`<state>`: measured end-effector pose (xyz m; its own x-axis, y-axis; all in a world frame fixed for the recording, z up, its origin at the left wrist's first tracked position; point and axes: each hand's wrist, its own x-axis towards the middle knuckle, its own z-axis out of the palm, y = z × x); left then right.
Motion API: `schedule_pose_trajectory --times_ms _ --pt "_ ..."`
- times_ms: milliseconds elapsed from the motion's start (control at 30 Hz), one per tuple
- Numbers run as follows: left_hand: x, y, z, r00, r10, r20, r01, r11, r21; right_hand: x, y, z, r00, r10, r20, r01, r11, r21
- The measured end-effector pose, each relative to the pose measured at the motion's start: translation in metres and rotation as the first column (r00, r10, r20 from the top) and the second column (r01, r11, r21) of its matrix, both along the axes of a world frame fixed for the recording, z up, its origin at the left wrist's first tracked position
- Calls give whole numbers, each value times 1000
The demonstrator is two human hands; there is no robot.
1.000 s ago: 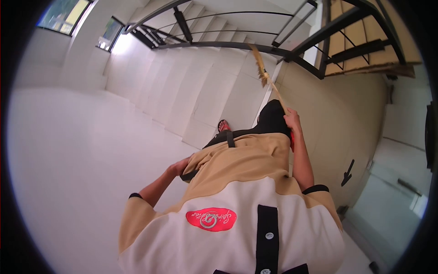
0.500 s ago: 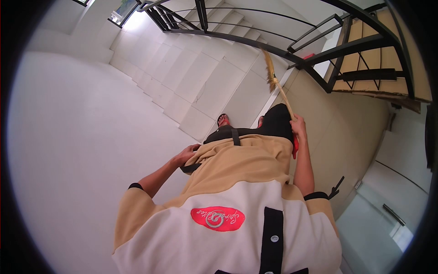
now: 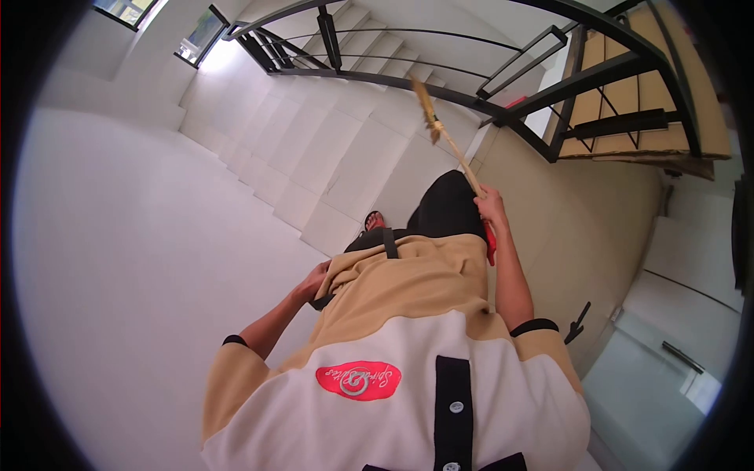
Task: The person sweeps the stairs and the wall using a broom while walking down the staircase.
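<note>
A broom (image 3: 459, 161) with a pale stick handle is gripped in my right hand (image 3: 491, 206), beside my right thigh. Its tan bristle head (image 3: 425, 110) points away from me, over the stairs near the railing, and is a little blurred. Just below that hand, a red object (image 3: 491, 243) shows against my hip; I cannot make out its kind. My left hand (image 3: 316, 279) rests at the hem of my tan shirt (image 3: 393, 290), next to a black strap (image 3: 323, 301). The shirt and the hand's own angle hide most of its fingers.
Pale tiled stairs (image 3: 338, 157) lead away between a white wall (image 3: 149, 259) on the left and a black metal railing (image 3: 440, 93) ahead. Brown cardboard (image 3: 620, 86) stands behind the railing at right. A glass door (image 3: 652, 377) is at lower right.
My right hand and the broom have shifted left in view, and the bristle head has swung left. One foot has gone out of sight behind my leg. The left hand stays at the shirt hem.
</note>
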<state>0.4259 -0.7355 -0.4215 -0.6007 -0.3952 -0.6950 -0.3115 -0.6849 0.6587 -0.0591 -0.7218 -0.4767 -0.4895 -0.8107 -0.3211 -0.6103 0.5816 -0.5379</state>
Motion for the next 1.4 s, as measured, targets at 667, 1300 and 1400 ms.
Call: schedule_pose_trajectory --times_ms 667,1300,1400 --pt "-54 39 36 883 288 369 -360 922 142 0 -148 -55 893 344 291 -404 897 180" --pt "-108 89 63 743 233 627 -360 929 81 -79 -297 -143 857 513 50 -509 826 241" --pt "-112 95 63 731 232 642 -369 926 86 -87 -311 -161 861 508 -3 -490 831 263"
